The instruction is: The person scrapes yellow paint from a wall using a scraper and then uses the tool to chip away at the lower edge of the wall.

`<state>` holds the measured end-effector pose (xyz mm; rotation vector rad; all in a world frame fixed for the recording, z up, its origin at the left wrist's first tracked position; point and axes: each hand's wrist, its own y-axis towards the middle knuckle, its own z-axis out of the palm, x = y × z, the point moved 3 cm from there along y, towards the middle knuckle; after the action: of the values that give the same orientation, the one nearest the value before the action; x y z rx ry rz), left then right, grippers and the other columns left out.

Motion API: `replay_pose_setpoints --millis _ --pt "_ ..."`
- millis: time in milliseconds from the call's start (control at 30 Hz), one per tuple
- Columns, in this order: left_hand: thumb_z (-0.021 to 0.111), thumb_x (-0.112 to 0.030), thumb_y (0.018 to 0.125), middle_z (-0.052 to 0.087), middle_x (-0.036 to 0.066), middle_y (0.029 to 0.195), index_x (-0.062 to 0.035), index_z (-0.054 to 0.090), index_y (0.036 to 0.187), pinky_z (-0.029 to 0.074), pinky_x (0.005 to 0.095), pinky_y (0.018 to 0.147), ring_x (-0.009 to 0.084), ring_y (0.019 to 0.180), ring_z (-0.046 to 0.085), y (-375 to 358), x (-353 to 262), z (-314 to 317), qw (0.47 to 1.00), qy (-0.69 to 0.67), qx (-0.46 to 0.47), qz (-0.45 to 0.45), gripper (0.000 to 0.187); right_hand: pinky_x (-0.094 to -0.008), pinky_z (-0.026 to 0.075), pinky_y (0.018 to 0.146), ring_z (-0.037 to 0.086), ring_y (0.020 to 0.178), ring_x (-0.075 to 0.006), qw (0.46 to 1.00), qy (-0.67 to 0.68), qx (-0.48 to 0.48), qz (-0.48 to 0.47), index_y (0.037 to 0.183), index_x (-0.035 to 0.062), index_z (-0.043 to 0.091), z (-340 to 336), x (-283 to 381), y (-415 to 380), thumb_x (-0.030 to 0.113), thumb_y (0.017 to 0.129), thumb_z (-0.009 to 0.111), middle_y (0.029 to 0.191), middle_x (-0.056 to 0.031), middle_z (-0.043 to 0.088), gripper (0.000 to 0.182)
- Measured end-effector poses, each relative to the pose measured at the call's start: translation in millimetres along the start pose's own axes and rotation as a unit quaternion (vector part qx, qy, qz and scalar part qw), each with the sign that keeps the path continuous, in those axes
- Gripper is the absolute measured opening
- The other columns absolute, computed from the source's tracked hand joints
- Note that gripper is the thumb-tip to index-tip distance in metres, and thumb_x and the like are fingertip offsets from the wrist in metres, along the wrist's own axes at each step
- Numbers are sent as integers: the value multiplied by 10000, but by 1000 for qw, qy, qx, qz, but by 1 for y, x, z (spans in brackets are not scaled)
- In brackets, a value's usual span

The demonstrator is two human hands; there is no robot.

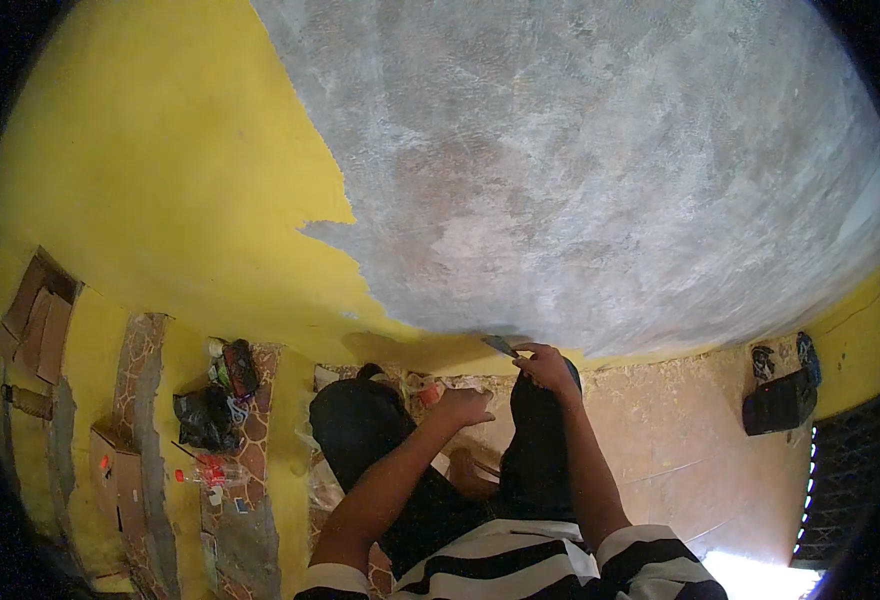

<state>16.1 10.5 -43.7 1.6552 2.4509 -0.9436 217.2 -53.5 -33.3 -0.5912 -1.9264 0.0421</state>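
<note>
My right hand grips a metal scraper, its blade against the bottom of the wall where yellow paint meets bare grey plaster. Held lower and to the left, my left hand is loosely curled above my knee with nothing visible in it. I am crouched in dark trousers and a striped shirt.
Cardboard pieces and boxes lie at the left. A pile of bags and bottles sits by a stone-patterned strip. A dark bag rests against the wall at the right. The floor is tan.
</note>
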Motion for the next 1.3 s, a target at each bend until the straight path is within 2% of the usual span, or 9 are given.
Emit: replay_pose_setpoints --millis 533,700,800,933,1000,1033,1100,1233,1300 --pt "582 -508 799 651 179 1026 -89 564 1136 501 508 781 343 942 637 1 -1 0 1000 9 -6 6 538 -259 411 391 498 406 -96 1000 19 0 -15 1096 79 671 1 -1 0 192 833 669 544 -30 566 286" --pt "596 -523 783 641 176 1074 -111 555 1187 489 502 832 336 992 624 6 -4 2 1000 22 -3 -12 578 -257 418 398 493 409 -92 1000 21 1 1 1110 105 672 1 -3 4 189 841 656 545 -24 565 282" --pt "576 -518 827 630 226 1029 -87 496 1257 489 488 833 387 964 611 7 -17 -10 1000 10 1 23 614 -256 423 404 504 420 -93 1000 -2 -8 -30 1111 114 673 8 -3 8 193 834 655 551 -30 573 288" --pt "579 -518 825 639 224 997 -97 504 1248 496 491 820 390 931 623 2 -38 -33 997 28 -36 60 601 -257 426 408 516 429 -95 999 -7 -11 -46 1119 118 671 6 -11 8 196 827 654 556 -35 581 303" --pt "608 -500 788 644 174 1036 -88 545 1171 500 481 803 335 975 628 8 -29 -21 999 -3 41 7 566 -256 427 413 524 434 -97 993 -75 -23 -88 1121 105 669 -3 -8 7 194 820 656 560 -44 588 314" --pt "608 -500 788 644 174 1036 -88 545 1171 500 481 803 335 975 628 7 -24 -16 999 -4 39 3 566 -256 427 413 524 434 -97 993 -75 -20 -91 1121 105 669 -8 -6 5 194 820 656 560 -44 588 314" --pt "606 -498 790 649 162 1005 -84 546 1162 503 491 770 329 945 636 0 -13 -12 1000 2 11 11 560 -247 408 407 502 426 -89 1000 6 12 -7 1133 91 662 -16 -9 3 182 832 648 546 -30 573 315" --pt "597 -499 799 655 154 988 -91 549 1171 510 486 749 326 919 643 -6 -1 -8 1000 22 -21 -8 555 -239 376 393 464 416 -78 998 44 40 7 1149 83 652 -12 -16 12 170 852 637 547 -11 551 310" --pt "593 -501 799 659 159 966 -89 551 1179 517 479 727 323 893 650 -3 -1 -8 999 36 -25 -15 562 -238 355 383 442 413 -72 987 54 53 -139 1163 87 646 2 -14 18 167 866 627 554 0 535 308"
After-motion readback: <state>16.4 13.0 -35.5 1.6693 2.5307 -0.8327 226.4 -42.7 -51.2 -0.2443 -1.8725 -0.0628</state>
